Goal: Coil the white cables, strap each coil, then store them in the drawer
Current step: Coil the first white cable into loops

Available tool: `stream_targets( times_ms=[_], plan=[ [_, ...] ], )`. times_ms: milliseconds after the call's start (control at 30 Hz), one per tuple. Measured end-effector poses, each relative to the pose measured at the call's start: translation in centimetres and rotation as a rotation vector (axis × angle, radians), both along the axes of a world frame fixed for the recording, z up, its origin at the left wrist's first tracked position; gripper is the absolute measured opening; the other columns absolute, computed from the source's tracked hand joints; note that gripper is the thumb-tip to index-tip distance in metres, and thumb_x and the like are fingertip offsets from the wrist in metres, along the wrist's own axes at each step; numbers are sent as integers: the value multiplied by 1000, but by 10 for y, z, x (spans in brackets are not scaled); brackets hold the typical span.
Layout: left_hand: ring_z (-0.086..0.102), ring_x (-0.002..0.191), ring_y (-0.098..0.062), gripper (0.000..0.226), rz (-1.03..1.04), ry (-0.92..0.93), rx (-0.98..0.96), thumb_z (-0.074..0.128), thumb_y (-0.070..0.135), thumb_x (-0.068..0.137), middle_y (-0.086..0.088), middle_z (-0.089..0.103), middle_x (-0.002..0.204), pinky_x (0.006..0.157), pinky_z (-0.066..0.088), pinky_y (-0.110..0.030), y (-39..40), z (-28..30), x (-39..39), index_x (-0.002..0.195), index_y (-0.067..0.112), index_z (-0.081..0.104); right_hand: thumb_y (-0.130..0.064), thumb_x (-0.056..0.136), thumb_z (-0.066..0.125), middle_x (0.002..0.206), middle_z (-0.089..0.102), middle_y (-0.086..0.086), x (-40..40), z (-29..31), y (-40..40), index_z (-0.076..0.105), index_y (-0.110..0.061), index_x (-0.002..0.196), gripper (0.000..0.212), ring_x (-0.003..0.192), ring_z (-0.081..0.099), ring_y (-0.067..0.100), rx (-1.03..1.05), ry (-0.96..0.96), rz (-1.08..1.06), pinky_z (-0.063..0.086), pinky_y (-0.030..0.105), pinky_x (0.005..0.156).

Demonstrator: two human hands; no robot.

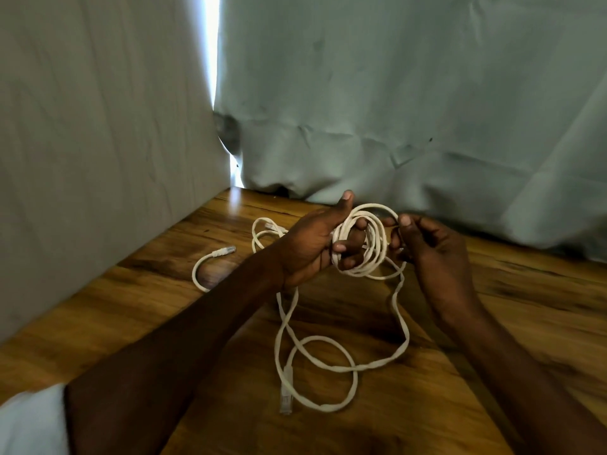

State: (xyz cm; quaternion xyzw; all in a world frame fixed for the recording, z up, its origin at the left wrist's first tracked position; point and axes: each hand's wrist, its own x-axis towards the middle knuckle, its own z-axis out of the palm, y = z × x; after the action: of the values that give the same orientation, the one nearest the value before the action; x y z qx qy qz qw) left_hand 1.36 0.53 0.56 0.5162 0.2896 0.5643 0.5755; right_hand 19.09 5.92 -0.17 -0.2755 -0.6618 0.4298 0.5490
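Note:
A white cable is partly wound into a coil of several loops around the fingers of my left hand, which grips it above the table. My right hand pinches the coil's outer loop at its right side. The cable's loose tail hangs down from the coil and lies in loops on the wooden table, ending in a clear plug near the front. A second white cable lies on the table left of my left hand, partly hidden behind my forearm.
Grey-green cloth hangs along the back edge of the table, and a grey cloth wall closes the left side. Light shows through the gap between them. No drawer and no strap are in view.

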Motion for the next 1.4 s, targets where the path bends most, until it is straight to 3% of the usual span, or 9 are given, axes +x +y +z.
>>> stream_targets(
  times_ms=[400, 567, 767, 867, 1033, 1133, 1200, 1267, 1400],
  plan=[
    [42, 44, -14, 59, -141, -76, -137, 20, 54, 107, 5, 38, 48, 48, 36, -24, 3, -4, -3, 91, 9, 53, -3, 95, 67, 90, 79, -5, -2, -2, 1, 78, -6, 101, 12, 82, 73, 6, 155, -29, -33, 54, 16, 74],
    [47, 47, -12, 47, -4, -120, -115, 35, 42, 105, 4, 38, 49, 50, 45, -22, 3, -5, 4, 90, 10, 66, -3, 104, 53, 84, 70, -1, -5, -3, -4, 67, 0, 101, 14, 74, 65, 7, 157, 21, 24, 53, 20, 67],
    [52, 49, -11, 37, 157, -191, -160, 38, 36, 107, 6, 40, 50, 49, 39, -23, 11, -9, -6, 79, 14, 45, -26, 110, 48, 93, 65, -4, -11, -13, -6, 56, -16, 107, 13, 84, 63, 14, 333, -179, 29, 53, 36, 71],
    [49, 49, -11, 34, 113, -162, -177, 39, 39, 107, 6, 41, 50, 49, 38, -23, 10, -8, -5, 89, 12, 49, -25, 109, 51, 99, 67, -8, -4, -14, -1, 56, -22, 114, 7, 88, 64, 8, 492, -354, -63, 50, 32, 70],
    [54, 52, -13, 14, 41, -173, -198, 45, 25, 102, 6, 44, 54, 56, 42, -22, 6, -9, 0, 105, 19, 56, -8, 98, 69, 102, 66, -3, -6, -11, 0, 60, -20, 108, 18, 90, 65, 9, 346, -215, 14, 52, 27, 74],
    [53, 49, -11, 21, 86, -202, -220, 47, 21, 99, 5, 44, 52, 52, 45, -20, 7, -9, 1, 119, 13, 50, -23, 93, 75, 110, 58, 5, -8, -7, -7, 60, -25, 109, 22, 96, 64, 8, 384, -215, 34, 51, 19, 77],
    [55, 47, -11, 14, 148, -277, -230, 45, 22, 103, 5, 46, 51, 48, 45, -20, 9, -9, 0, 103, 16, 57, -31, 96, 71, 105, 54, 3, -7, -3, -11, 63, -26, 106, 13, 90, 59, 2, 420, -185, 39, 45, 12, 72],
    [58, 48, -10, 31, 204, -325, -241, 43, 29, 107, 3, 50, 50, 45, 46, -19, 9, -8, -2, 86, 13, 59, -28, 99, 68, 95, 52, 2, -4, 2, -11, 67, -29, 96, 3, 83, 55, 7, 475, -154, 52, 43, 19, 67],
    [52, 45, -10, 49, 181, -299, -204, 45, 34, 106, 4, 45, 45, 44, 44, -21, 10, -6, -4, 65, 10, 57, -32, 98, 67, 88, 52, -2, -2, 0, -1, 71, -20, 90, 15, 77, 54, 9, 502, -292, 68, 40, 19, 65]
  ],
)
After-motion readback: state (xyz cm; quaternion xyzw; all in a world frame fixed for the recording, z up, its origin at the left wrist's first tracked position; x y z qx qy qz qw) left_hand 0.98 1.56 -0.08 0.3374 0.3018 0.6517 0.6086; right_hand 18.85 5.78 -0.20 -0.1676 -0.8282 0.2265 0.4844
